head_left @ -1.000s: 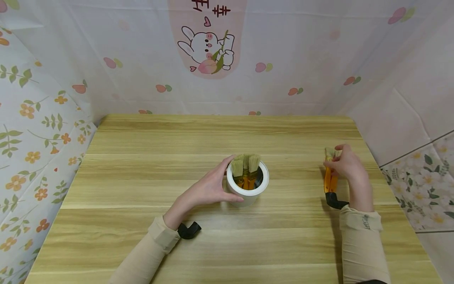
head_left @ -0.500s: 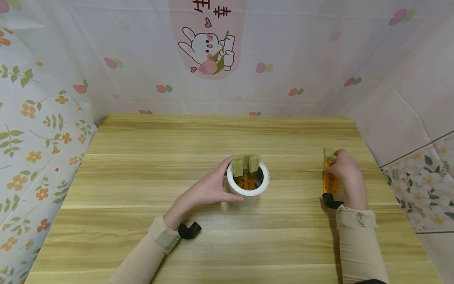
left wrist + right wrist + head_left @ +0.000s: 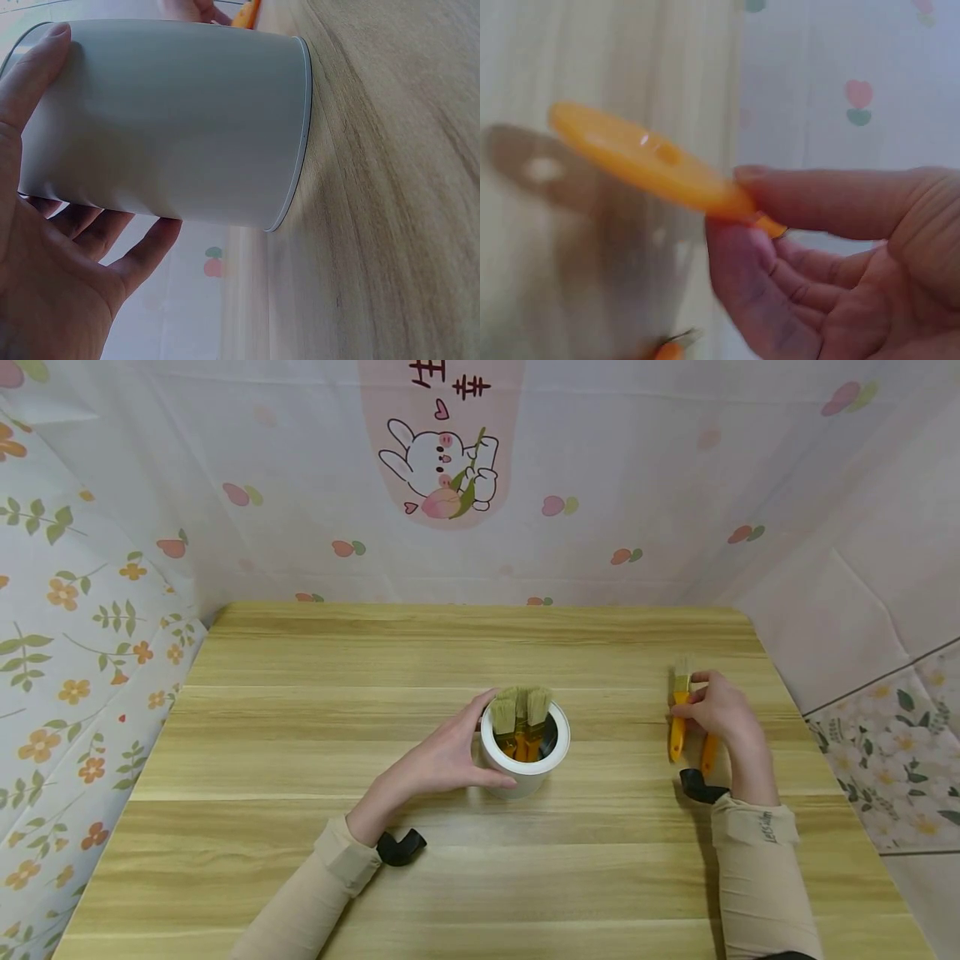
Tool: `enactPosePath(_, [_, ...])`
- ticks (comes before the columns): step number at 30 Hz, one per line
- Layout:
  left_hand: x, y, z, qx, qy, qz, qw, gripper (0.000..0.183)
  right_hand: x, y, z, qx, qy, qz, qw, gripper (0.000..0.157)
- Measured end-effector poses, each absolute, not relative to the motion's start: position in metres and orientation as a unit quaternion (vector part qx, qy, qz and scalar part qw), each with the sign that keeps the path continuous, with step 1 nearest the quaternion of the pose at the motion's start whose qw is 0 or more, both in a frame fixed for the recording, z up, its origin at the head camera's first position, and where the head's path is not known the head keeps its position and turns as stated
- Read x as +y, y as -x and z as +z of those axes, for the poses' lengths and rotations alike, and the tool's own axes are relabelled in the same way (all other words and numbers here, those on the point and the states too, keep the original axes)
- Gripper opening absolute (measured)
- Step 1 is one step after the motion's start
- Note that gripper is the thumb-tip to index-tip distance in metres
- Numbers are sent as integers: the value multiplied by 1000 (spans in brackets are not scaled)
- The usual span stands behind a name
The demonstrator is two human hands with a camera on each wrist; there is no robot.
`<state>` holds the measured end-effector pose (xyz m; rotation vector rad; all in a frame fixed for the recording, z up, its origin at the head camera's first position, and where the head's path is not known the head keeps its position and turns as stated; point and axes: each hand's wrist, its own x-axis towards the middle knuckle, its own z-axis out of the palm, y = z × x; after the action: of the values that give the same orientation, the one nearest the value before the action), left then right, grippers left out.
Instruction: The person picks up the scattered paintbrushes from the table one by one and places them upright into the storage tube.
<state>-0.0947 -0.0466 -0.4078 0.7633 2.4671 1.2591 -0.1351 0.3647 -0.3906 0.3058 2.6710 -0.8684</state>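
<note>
My left hand (image 3: 442,756) is wrapped around the side of a white can (image 3: 555,760) on the wooden table. Several paintbrushes (image 3: 521,714) stand in the can, bristles up. In the left wrist view, the thumb and fingers of the left hand (image 3: 60,277) lie on opposite sides of the can (image 3: 169,120). At the right, my right hand (image 3: 723,710) pinches the orange handle of a paintbrush (image 3: 678,718) between thumb and finger. The right wrist view shows this paintbrush (image 3: 645,157) lifted, its shadow falling on the table. Another paintbrush (image 3: 708,753) lies partly hidden beneath the right hand.
The wooden table (image 3: 337,652) extends around both hands. White printed sheets (image 3: 637,460) hang behind it and along the sides. Black curved pieces (image 3: 401,847) sit at both wrists.
My right hand has drawn one paintbrush leftward, away from the one beside it, and raised it from the table. The left hand and the can have stayed still.
</note>
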Motion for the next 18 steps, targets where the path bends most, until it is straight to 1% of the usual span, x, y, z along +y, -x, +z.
enactPosePath(8, [-46, 95, -408, 853, -265, 432, 130, 116, 345, 126, -365, 892, -52, -442, 82, 77])
enactPosePath(14, [-47, 95, -408, 851, -264, 433, 138, 116, 323, 115, -344, 877, -11, -480, 6, 62])
enactPosePath(18, [-46, 95, -409, 849, -265, 436, 140, 116, 304, 106, -331, 850, 27, -525, -37, 57])
